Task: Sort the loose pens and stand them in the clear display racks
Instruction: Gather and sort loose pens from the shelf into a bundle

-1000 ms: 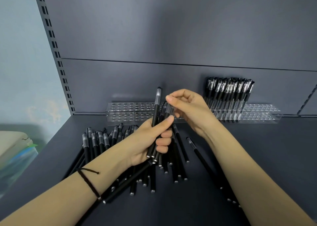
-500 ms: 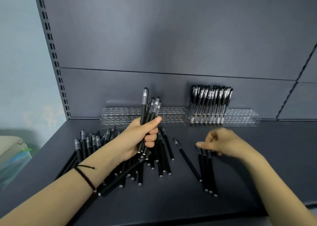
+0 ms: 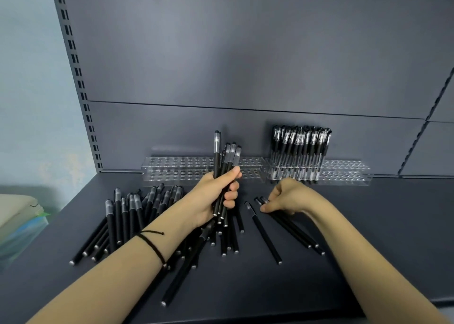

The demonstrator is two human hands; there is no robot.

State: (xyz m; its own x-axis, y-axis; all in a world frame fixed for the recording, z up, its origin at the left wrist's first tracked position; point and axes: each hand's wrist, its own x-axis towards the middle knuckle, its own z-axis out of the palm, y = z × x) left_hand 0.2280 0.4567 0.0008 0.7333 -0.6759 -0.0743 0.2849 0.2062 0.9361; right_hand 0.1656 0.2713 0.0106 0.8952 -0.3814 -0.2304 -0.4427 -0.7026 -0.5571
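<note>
view from a head-worn camera, looking down at a dark grey shelf [image 3: 380, 225] with a matching back panel. the left hand [image 3: 216, 198] is raised above the shelf, its grip closed tightly round a bundle of black pens [image 3: 222, 161] held upright, caps up. a thin black cord bracelet [image 3: 152, 246] circles the left wrist. the right hand [image 3: 287, 196] is down at the shelf surface, fingers curled, thumb tip touching the cap ends of a few pens [image 3: 292, 228] lying there; whether its grip has hold of one cannot be told. a single pen [image 3: 262, 232] lies just left of these. a large loose pile of pens [image 3: 130, 215] lies under and left of the left forearm. two clear display racks stand against the back panel: the left rack [image 3: 177, 167] behind the bundle, and the right rack [image 3: 344, 172] with a block of pens standing [image 3: 299, 149] at its left end.
</note>
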